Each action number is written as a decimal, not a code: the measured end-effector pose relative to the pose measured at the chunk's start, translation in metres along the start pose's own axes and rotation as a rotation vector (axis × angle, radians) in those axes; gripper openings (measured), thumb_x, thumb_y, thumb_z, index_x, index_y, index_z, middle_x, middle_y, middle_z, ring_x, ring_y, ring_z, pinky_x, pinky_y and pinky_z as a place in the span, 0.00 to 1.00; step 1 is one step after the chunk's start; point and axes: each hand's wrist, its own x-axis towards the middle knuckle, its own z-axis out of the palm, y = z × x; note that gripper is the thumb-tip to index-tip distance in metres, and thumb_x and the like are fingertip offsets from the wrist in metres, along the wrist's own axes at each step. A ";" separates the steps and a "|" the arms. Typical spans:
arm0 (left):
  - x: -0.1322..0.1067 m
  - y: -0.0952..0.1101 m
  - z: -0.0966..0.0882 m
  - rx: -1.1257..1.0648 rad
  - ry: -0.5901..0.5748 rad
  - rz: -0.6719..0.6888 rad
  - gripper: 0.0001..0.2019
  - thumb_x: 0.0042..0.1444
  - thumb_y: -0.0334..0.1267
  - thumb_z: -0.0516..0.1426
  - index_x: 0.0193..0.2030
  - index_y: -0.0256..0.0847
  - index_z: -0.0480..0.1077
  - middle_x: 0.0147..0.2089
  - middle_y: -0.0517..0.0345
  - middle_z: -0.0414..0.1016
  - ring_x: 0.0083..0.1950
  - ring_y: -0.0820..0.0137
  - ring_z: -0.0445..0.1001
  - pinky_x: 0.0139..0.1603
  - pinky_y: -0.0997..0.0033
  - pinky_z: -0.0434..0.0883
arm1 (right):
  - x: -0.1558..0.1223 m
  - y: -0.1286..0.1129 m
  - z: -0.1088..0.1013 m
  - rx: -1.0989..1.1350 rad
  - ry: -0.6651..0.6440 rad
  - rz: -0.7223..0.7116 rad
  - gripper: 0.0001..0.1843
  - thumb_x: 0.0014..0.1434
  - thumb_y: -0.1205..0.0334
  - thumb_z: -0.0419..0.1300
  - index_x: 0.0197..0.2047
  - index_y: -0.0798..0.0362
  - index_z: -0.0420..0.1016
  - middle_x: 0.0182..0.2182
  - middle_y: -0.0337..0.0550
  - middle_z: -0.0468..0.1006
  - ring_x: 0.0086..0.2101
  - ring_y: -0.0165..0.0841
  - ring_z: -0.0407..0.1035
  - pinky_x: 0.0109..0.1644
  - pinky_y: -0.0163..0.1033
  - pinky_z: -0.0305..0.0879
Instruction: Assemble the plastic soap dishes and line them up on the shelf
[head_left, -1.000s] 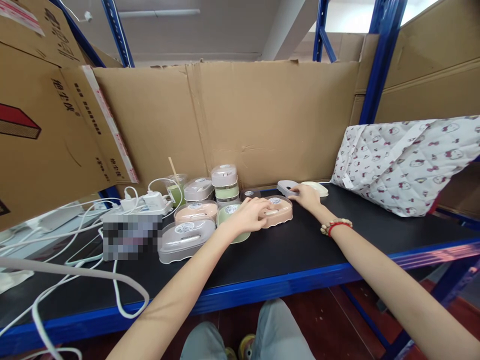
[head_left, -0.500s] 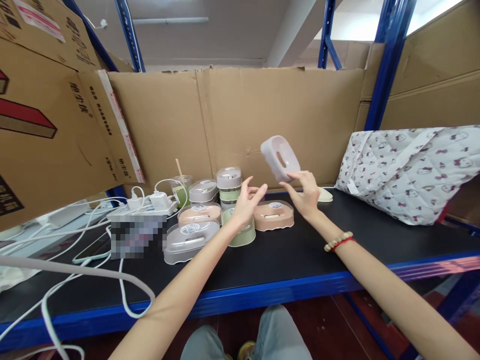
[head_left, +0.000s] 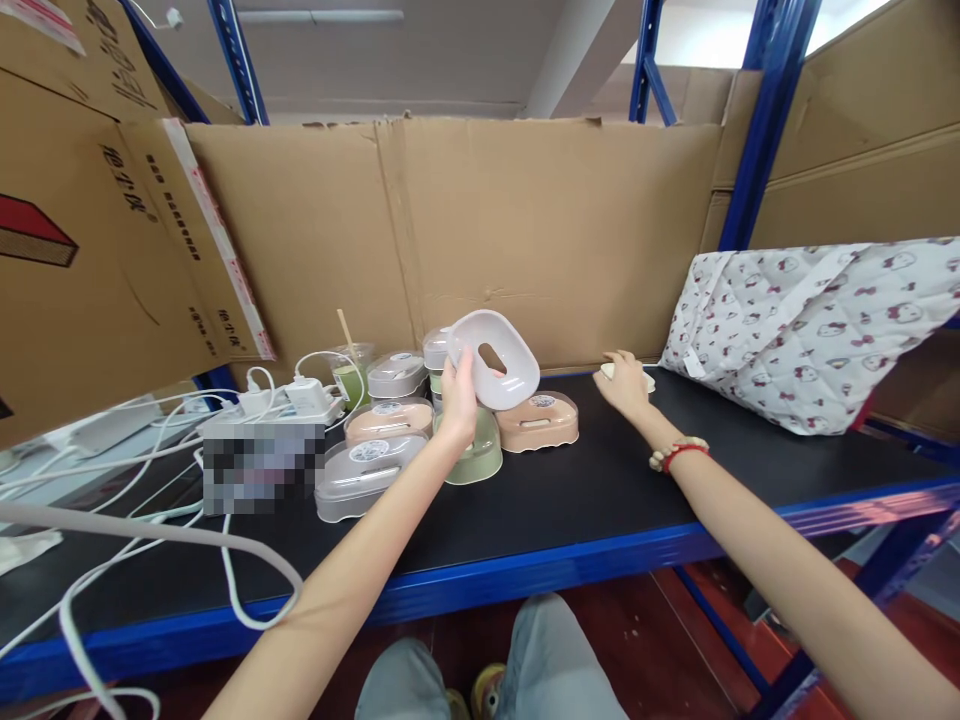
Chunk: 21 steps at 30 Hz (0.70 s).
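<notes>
My left hand (head_left: 460,405) grips a pale lilac oval plastic shell (head_left: 517,365) by its left edge. The shell is tilted up, showing its hollow side and an oblong hole. Off to the right, my right hand (head_left: 628,388) is over a flat cream-coloured piece (head_left: 649,381), thumb and fingers apart around it; whether they touch it is unclear. Close to my left hand stand lidded oval boxes with clear covers: a green one (head_left: 480,462), a peach one (head_left: 544,425), another peach one (head_left: 390,418) and a grey one (head_left: 367,480). More boxes are stacked behind, partly hidden.
White cables and a power strip (head_left: 262,415) crowd the left side, beside a blurred-out patch. A green drink cup (head_left: 349,375) with a straw stands behind. A quilted patterned bag (head_left: 810,340) lies at right. Cardboard (head_left: 570,240) walls the back; a blue shelf edge (head_left: 540,560) runs in front.
The lilac shell has passed from my right hand to my left and sits lower, farther left. My right hand, now without it, has moved down to the cream piece.
</notes>
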 end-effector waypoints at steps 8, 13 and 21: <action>-0.001 -0.004 0.001 -0.066 -0.069 -0.185 0.17 0.61 0.47 0.47 0.47 0.39 0.69 0.43 0.51 0.78 0.43 0.64 0.76 0.41 0.67 0.73 | 0.010 0.031 0.008 -0.133 -0.185 0.102 0.17 0.49 0.55 0.60 0.42 0.50 0.75 0.42 0.50 0.76 0.49 0.47 0.66 0.53 0.53 0.54; -0.003 -0.003 0.002 -0.058 -0.076 -0.222 0.17 0.61 0.46 0.47 0.44 0.39 0.72 0.41 0.51 0.79 0.45 0.64 0.75 0.43 0.66 0.73 | 0.004 0.023 0.010 -0.176 -0.237 0.226 0.32 0.45 0.46 0.63 0.52 0.51 0.70 0.50 0.57 0.69 0.51 0.52 0.64 0.51 0.54 0.57; -0.006 0.000 0.005 0.024 -0.028 -0.171 0.20 0.61 0.49 0.46 0.39 0.37 0.73 0.28 0.51 0.78 0.39 0.62 0.77 0.42 0.64 0.73 | -0.004 -0.001 -0.008 0.016 -0.050 0.155 0.31 0.45 0.52 0.64 0.52 0.51 0.69 0.53 0.53 0.62 0.52 0.46 0.64 0.55 0.48 0.61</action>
